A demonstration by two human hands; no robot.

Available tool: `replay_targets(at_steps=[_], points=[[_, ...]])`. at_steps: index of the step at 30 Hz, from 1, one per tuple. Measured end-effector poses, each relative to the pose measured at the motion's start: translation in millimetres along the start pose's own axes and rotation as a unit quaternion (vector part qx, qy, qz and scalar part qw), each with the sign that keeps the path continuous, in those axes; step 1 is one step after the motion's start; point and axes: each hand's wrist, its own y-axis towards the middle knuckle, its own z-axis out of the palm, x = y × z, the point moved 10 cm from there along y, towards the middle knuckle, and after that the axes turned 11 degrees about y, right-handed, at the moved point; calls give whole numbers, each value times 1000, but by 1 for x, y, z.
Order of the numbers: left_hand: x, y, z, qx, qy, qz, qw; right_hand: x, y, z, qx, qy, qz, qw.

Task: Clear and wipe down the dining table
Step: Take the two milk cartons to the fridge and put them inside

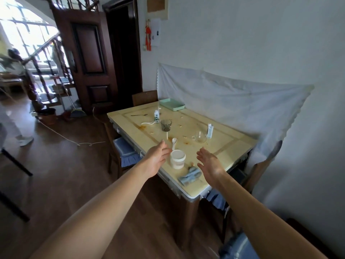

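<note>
The cream dining table [188,126] carries brown stains and crumbs. Near its front edge stands a white ribbed cup [177,159], with a white spoon [174,142] just behind it. A crumpled blue cloth [189,175] lies at the front corner. My left hand [156,159] is stretched out with straight fingers, just left of the cup. My right hand [210,164] is open, held above the table to the right of the cup and above the cloth. Neither hand holds anything.
Farther back on the table are a dark glass [166,125], a clear glass jug [199,137], two small cartons [156,116] [210,130], a metal spoon [139,115] and a green tray [172,104]. Blue-cushioned chairs [124,149] stand at the sides. A person [11,116] stands at far left.
</note>
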Motion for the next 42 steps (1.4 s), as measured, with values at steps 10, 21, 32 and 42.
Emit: replay_targets(at_steps=[10, 21, 32, 42], points=[[-11, 107, 2, -8, 23, -17, 1000, -2, 108, -6, 9, -5, 34, 999], [-19, 223, 6, 18, 27, -36, 999, 5, 209, -28, -41, 22, 25, 999], [-49, 416, -22, 108, 60, -50, 991, 12, 381, -19, -146, 26, -9, 989], [-33, 547, -18, 165, 80, -107, 977, -3, 484, -39, -196, 15, 5, 980]])
